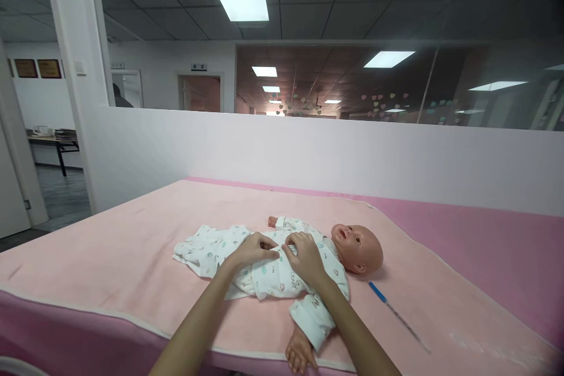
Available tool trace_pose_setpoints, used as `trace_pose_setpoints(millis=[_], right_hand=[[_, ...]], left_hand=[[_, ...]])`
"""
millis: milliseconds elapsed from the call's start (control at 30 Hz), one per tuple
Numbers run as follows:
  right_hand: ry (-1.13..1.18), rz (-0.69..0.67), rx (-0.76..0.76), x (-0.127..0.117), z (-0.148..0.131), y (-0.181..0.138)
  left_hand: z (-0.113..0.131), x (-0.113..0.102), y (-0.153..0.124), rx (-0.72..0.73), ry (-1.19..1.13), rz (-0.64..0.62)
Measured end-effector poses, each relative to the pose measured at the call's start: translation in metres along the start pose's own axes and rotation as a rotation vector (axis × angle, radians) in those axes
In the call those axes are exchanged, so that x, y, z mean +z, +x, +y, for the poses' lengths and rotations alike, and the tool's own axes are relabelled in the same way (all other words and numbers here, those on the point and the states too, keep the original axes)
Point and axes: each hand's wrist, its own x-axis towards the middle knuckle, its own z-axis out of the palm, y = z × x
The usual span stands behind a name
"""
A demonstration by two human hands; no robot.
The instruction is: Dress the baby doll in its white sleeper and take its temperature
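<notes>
A baby doll lies on its back, its head to the right, in a white printed baby outfit. Over its belly, my left hand pinches the front of the outfit between thumb and fingers. Just to the right, my right hand has its thumb and fingers closed on the same cloth; whether a tie or snap is between the fingertips is hidden. One doll hand sticks out of the near sleeve at the table's front edge. The outfit's legs lie flat toward the left.
A thin rod with a blue handle lies right of the doll's head. Underneath is a pink mat on a darker pink padded surface. A white half wall with glass above stands behind; a doorway opens at the left.
</notes>
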Motion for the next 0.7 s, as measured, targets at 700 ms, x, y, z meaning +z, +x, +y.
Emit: trace_pose_setpoints(millis=[700], right_hand=[[0.044, 0.013, -0.039, 0.0009, 0.0023, -0.0019]], left_hand=[[0.0016, -0.0015, 0.0023, -0.023, -0.006, -0.037]])
